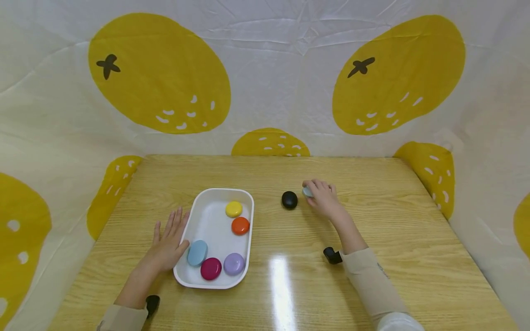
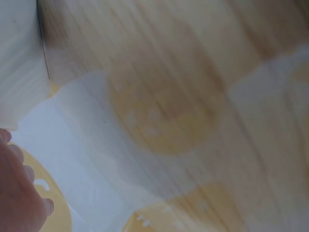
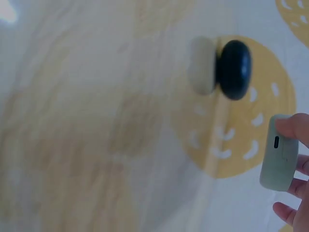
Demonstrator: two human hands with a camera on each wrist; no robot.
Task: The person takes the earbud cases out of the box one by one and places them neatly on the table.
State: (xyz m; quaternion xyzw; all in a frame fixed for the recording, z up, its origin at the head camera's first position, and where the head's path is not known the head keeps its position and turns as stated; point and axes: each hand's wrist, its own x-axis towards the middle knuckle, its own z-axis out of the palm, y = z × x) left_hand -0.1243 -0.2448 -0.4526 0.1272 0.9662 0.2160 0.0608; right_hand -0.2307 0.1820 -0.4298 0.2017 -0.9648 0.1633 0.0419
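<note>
My right hand (image 1: 325,200) pinches a pale green, rounded pebble-shaped device (image 3: 280,152) between thumb and fingers. A small dark slot shows on the device's side in the right wrist view. Just left of that hand, a glossy black rounded piece (image 1: 289,200) sits on the wooden table. My left hand (image 1: 167,248) lies along the left side of a white tray (image 1: 211,230), fingers extended and thumb at the rim. Inside the tray are a yellow piece (image 1: 233,209), an orange piece (image 1: 240,225), a light blue oval (image 1: 198,253), a crimson piece (image 1: 211,269) and a lilac piece (image 1: 234,264).
The wooden table (image 1: 372,197) meets a white cloth (image 1: 281,82) with large yellow fruit prints at its back and sides. A black wrist-camera part (image 1: 332,255) juts from the right sleeve, another black part (image 1: 152,304) from the left. Light glares on the tabletop near the front.
</note>
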